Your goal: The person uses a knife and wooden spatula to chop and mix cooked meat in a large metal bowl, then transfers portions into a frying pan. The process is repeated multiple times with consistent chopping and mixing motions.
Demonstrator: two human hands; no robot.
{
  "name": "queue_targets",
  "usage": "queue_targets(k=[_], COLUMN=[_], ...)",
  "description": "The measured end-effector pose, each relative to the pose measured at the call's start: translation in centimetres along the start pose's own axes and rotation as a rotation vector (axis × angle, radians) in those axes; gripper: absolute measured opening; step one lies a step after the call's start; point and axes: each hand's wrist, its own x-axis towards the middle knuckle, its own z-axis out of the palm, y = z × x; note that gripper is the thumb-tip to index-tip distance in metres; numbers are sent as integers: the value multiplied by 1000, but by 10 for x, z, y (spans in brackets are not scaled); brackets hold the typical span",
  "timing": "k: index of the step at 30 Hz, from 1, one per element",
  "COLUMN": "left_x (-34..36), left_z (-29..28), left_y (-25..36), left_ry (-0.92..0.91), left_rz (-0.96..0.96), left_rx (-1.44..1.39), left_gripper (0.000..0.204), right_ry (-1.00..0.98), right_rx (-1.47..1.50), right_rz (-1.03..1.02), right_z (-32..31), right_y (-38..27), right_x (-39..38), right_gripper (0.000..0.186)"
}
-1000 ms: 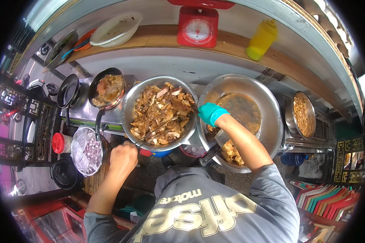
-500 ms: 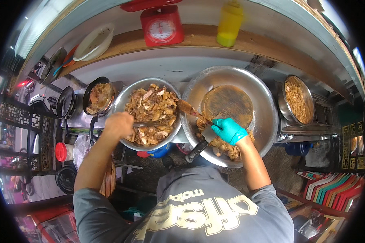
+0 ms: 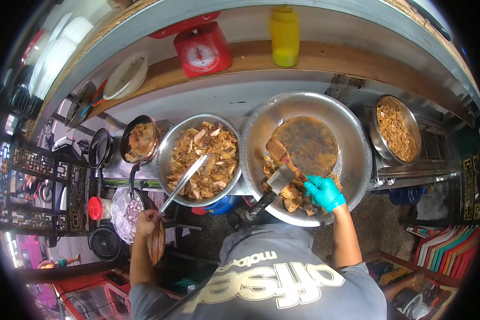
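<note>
My right hand [image 3: 325, 193], in a teal glove, is closed round the handle of a wooden spatula [image 3: 278, 151]. Its blade lies over the edge of a round chopping board [image 3: 310, 140] in a wide metal basin [image 3: 354, 125]. Beside it a cleaver [image 3: 280, 179] rests across the basin's near rim, black handle outward, over chopped cooked meat [image 3: 293, 198]. My bare left hand [image 3: 148, 221] has curled fingers at the end of a long metal utensil [image 3: 184, 181]. That utensil slopes over the rim of a metal bowl [image 3: 164, 160] of chopped meat [image 3: 208, 173]; its tip meets the meat.
Left stand two black pans [image 3: 100, 148] [image 3: 128, 136], one with food. A plastic bag [image 3: 124, 216] of chopped purplish pieces is beside my left hand. Right is a bowl [image 3: 394, 130] of minced food. A shelf [image 3: 250, 56] above bears a red scale [image 3: 202, 50] and yellow bottle [image 3: 285, 37].
My left hand has moved down, toward me, and the metal utensil has swung from level to sloping. My right hand has shifted slightly down, bringing the spatula from between the vessels to the board.
</note>
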Motion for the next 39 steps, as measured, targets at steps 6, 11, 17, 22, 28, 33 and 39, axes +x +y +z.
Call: queue_targets(k=[6, 11, 17, 22, 28, 33, 39], left_x=[-38, -34, -14, 16, 0, -51, -74], left_z=[-24, -44, -53, -15, 25, 79, 115], left_y=[85, 163, 182, 168, 119, 93, 78], left_ry=[59, -162, -227, -266, -143, 41, 263], left_rz=[122, 119, 89, 67, 44, -127, -114], left_rx=[494, 613, 752, 729, 544, 372, 283], left_gripper=[20, 27, 23, 21, 19, 22, 21], right_ry=[-16, -194, -358, -505, -605, -569, -478], right_rx=[-744, -1311, -1607, -1620, -1504, -1341, -1025], right_rz=[-588, -538, -528, -610, -476, -516, -610], right_z=[44, 113, 190, 206, 183, 179, 159], right_y=[-50, -131, -176, -174, -150, -117, -81], right_x=[28, 88, 150, 194, 223, 212, 192], right_gripper=[30, 23, 34, 37, 33, 30, 40])
